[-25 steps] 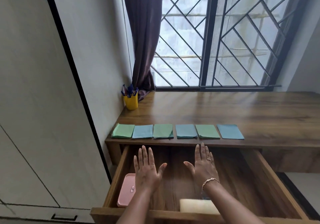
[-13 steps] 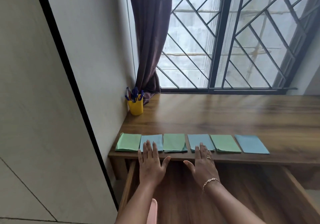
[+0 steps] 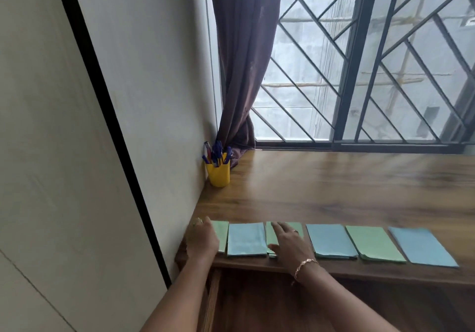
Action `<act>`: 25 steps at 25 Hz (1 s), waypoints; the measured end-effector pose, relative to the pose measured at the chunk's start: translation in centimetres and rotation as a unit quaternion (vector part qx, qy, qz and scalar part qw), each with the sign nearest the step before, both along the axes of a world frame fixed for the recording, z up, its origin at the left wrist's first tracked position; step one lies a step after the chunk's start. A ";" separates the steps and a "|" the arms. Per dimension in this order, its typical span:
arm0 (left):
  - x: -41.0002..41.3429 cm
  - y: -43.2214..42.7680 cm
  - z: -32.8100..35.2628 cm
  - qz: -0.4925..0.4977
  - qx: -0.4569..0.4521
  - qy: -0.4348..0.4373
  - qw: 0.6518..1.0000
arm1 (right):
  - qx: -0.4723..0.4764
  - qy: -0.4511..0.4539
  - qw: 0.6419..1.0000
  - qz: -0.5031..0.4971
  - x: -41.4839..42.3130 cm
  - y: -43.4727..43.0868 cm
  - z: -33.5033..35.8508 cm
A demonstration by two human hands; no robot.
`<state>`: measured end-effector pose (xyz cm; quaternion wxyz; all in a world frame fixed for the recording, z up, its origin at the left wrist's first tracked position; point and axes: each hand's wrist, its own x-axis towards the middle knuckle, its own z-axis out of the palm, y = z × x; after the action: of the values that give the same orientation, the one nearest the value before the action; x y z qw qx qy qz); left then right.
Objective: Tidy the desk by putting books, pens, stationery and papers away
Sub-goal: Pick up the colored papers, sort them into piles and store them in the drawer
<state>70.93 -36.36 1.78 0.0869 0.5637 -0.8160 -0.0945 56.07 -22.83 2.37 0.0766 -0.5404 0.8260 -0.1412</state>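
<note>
Six flat green-and-blue paper stacks (image 3: 331,240) on brown wooden desk (image 3: 334,190): right hand (image 3: 290,244) flat, fingers (image 3: 279,227) straight atop the third; left hand (image 3: 203,239) covers the leftmost, grip indiscernible. Risk: loose sheets beneath the fingers skid apart, off the near edge.

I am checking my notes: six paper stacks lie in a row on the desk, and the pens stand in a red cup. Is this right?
Only the colour is wrong: the head view shows the pens in a yellow cup. The rest is right.
</note>
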 end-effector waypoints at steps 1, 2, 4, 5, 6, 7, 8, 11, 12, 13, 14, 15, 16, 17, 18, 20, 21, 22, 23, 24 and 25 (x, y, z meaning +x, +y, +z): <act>0.0 -0.5 0.2 0.011 0.012 -0.015 1.000 | 0.014 0.003 1.000 0.017 -0.1 -1.0 0.3; -0.1 -0.9 0.4 0.018 0.025 -0.030 0.999 | 0.027 0.006 0.999 0.029 -0.2 -1.9 0.4; -0.5 -1.7 0.4 0.032 0.049 -0.061 0.996 | 0.047 0.011 0.998 0.041 -0.5 -4.0 0.2; -0.7 -2.0 0.4 0.040 0.061 -0.077 0.994 | 0.055 0.013 0.997 0.050 -0.6 -4.9 0.1; -0.9 -2.3 0.5 0.047 0.070 -0.092 0.992 | 0.065 0.014 0.996 0.059 -0.6 -5.8 0.0; -1.1 -2.6 0.7 0.053 0.075 -0.105 0.990 | 0.078 0.020 0.994 0.072 -0.7 -6.6 -0.1; -1.3 -2.9 1.0 0.058 0.080 -0.117 0.988 | 0.098 0.028 0.991 0.084 -0.7 -7.4 -0.2; -1.7 -3.4 1.9 0.084 0.126 -0.129 0.980 | 0.169 0.047 0.977 0.117 -1.0 -9.6 -0.4; -1.8 -3.7 2.0 0.089 0.142 -0.136 0.976 | 0.187 0.055 0.972 0.128 -1.1 -10.3 -0.5; -1.8 -3.9 2.0 0.086 0.155 -0.146 0.973 | 0.202 0.062 0.968 0.136 -1.1 -10.9 -0.5; -1.9 -4.1 1.9 0.081 0.167 -0.155 0.970 | 0.215 0.066 0.964 0.140 -1.2 -11.4 -0.6; -1.9 -4.2 1.8 0.077 0.177 -0.159 0.968 | 0.227 0.069 0.961 0.142 -1.1 -11.8 -0.4; -2.0 -4.3 1.9 0.077 0.187 -0.157 0.967 | 0.238 0.071 0.958 0.142 -1.1 -12.1 -0.2; -2.0 -4.4 1.9 0.080 0.193 -0.151 0.966 | 0.248 0.072 0.956 0.141 -1.0 -12.4 0.1; -2.0 -4.4 1.9 0.085 0.196 -0.142 0.967 | 0.257 0.071 0.954 0.139 -1.0 -12.5 0.2; -2.1 -4.4 2.0 0.097 0.203 -0.117 0.967 | 0.268 0.068 0.952 0.135 -0.9 -12.8 0.5; -2.0 -4.4 1.9 0.101 0.205 -0.105 0.968 | 0.269 0.067 0.951 0.134 -0.9 -12.8 0.5; -2.0 -4.4 1.8 0.105 0.208 -0.094 0.968 | 0.267 0.066 0.952 0.135 -0.9 -12.8 0.5; -1.9 -4.5 1.7 0.108 0.211 -0.088 0.968 | 0.260 0.063 0.954 0.136 -0.8 -12.7 0.5; -1.8 -4.5 1.6 0.111 0.212 -0.086 0.967 | 0.249 0.058 0.957 0.137 -0.8 -12.6 0.4; -1.8 -4.5 1.6 0.113 0.212 -0.088 0.967 | 0.240 0.051 0.960 0.137 -0.7 -12.5 0.4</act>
<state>69.09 -40.84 3.34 -0.0965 0.6641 -0.7126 -0.2046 55.32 -35.30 2.80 0.1798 -0.6208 0.7564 0.1007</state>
